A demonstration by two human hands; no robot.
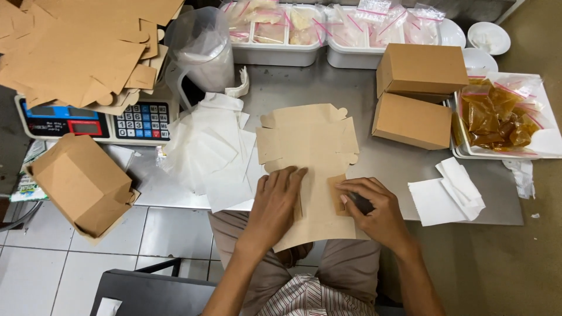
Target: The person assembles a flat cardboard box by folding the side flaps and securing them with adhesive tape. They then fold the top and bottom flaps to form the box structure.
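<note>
A flat brown cardboard box blank (310, 146) lies unfolded at the near edge of the steel table (386, 164), its lower end hanging over the edge. My left hand (275, 205) presses flat on its lower left part, fingers apart. On the blank's lower right sits my right hand (374, 208), fingers curled around a small dark object and resting against a folded side flap (337, 193).
Two folded brown boxes (418, 93) stand at the right, beside a tray of amber sauce bags (497, 117). White paper sheets (211, 152) lie left of the blank, napkins (448, 193) right. A scale (99, 120) under stacked blanks (82, 47), a hanging folded box (82, 184), bins (275, 29).
</note>
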